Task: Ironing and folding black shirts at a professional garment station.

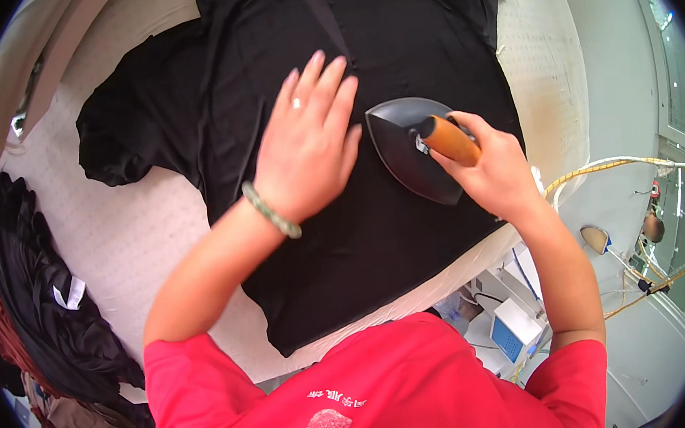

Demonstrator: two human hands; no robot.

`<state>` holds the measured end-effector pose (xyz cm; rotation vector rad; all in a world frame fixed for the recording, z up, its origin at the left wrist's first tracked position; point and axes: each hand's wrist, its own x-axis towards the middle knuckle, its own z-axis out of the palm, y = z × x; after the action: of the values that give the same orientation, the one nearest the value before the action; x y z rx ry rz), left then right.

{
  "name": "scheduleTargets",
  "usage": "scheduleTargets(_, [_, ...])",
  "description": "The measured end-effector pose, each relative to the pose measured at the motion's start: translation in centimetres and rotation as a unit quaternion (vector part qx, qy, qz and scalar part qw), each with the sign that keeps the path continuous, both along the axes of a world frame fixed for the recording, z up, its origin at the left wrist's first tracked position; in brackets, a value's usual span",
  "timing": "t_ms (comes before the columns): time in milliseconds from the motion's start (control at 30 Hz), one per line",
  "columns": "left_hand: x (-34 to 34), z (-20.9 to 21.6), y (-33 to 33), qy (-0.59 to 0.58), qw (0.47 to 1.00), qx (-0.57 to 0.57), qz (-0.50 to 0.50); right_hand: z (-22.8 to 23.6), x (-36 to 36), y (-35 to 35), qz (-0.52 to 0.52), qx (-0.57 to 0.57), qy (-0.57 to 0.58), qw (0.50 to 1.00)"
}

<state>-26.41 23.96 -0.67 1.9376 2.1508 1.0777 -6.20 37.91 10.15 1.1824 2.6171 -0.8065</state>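
A black garment [347, 271] lies spread over the pale padded ironing table, with one sleeve [142, 109] stretched toward the left. My right hand [488, 160] is wrapped round the wooden handle of a dark iron [401, 139], which rests on the garment with its point toward the upper left. Just left of the iron, my left hand [311, 139] is over the cloth, palm down and fingers stretched out. Whether its palm presses on the fabric I cannot tell. A thin black strap [323, 16] runs down the garment's upper middle.
Dark and brown clothes [47, 281] hang in a heap along the table's left side. Yellow and white hoses [599, 165] loop at the right, near the iron. A white box with a blue panel [515, 329] stands below the table's near right edge.
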Motion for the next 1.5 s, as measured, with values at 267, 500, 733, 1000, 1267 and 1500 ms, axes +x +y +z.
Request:
scheduleTargets(267, [0.5, -1.2, -4.4, 0.09, 0.982, -0.15, 0.077, -2.3, -5.5, 3.5, 0.055, 0.041, 0.016, 0.998])
scheduleTargets(500, [0.2, -2.1, -4.9, 0.121, 0.98, -0.138, 0.072, -1.8, -2.4, 1.1, 0.096, 0.011, -0.029, 0.995])
scheduleTargets(733, [4.6, -0.3, -4.9, 0.051, 0.992, -0.107, 0.039, 0.2, 10.9, -7.3, 0.165, -0.059, -0.168, 0.97])
scheduleTargets(1000, [7.8, -1.0, -6.1, 0.064, 0.983, -0.151, 0.079, -0.5, 10.0, -6.0, 0.122, 0.014, -0.089, 0.988])
scheduleTargets(1267, [8.6, 0.4, -8.2, 0.088, 0.975, -0.156, 0.13, -2.8, 2.5, 0.7, -0.01, 0.094, -0.018, 0.995])
scheduleTargets(1500, [16.3, 2.7, -11.9, -0.01, 0.988, -0.123, 0.097, -0.3, 14.2, -5.2, 0.119, 0.041, -0.032, 0.992])
